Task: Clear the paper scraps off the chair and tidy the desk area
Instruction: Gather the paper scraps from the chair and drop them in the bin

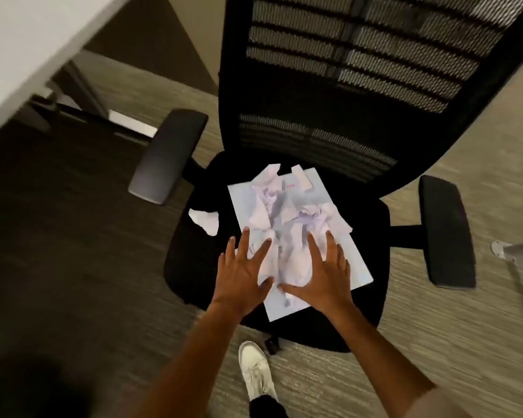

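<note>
A black office chair [372, 224] with a mesh back stands in front of me. On its seat lies a flat white sheet [352, 254] with a heap of crumpled and torn paper scraps [284, 206] on top. One loose scrap [207, 221] lies on the seat to the left of the sheet. My left hand [243, 273] and my right hand [320, 273] hover flat over the near end of the sheet, fingers spread, thumbs almost meeting. Neither hand holds anything.
A white desk edge [37, 49] crosses the top left, with its metal leg and foot [82, 95] beneath. The chair's armrests [166, 155] [447, 233] stick out on both sides. My white shoe [255, 372] stands on the carpet below the seat. A chair-base foot [501, 248] shows at right.
</note>
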`<move>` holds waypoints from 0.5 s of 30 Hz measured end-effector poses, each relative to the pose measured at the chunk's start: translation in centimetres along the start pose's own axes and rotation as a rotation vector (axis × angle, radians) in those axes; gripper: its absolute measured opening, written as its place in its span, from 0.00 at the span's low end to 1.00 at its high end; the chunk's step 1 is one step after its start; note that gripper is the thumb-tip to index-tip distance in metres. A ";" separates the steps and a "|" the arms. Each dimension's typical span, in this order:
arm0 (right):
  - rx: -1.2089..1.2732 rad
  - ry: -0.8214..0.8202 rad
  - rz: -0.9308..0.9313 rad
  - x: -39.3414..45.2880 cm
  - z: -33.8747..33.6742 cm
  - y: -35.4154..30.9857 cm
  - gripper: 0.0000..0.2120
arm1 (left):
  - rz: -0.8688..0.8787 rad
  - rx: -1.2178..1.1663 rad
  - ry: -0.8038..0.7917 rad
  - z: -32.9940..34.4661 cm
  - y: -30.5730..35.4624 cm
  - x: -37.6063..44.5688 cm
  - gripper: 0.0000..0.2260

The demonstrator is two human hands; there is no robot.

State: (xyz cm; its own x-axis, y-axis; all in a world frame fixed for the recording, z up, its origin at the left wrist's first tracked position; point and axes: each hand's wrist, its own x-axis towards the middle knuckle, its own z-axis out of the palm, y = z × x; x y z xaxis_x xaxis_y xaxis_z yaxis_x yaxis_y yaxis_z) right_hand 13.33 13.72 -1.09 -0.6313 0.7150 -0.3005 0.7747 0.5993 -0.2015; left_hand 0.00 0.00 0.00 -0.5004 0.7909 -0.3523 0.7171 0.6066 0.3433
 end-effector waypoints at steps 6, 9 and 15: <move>-0.112 0.178 -0.060 3.2 4.2 1.9 0.47 | 0.057 0.097 0.068 4.3 -1.5 3.5 0.33; -0.144 0.261 -0.125 4.2 5.3 2.4 0.34 | 0.057 0.102 0.145 5.0 -1.8 4.6 0.27; -0.018 0.306 -0.151 4.3 5.4 2.1 0.18 | 0.075 0.063 0.289 5.5 -1.8 5.5 0.20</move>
State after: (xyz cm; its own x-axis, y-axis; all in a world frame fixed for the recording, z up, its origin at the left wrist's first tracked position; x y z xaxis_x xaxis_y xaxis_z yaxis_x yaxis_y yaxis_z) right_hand 12.39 16.10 -7.82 -0.7221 0.6913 0.0259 0.6729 0.7106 -0.2054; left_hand -1.45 2.83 -7.34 -0.5556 0.8291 -0.0625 0.7816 0.5464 0.3010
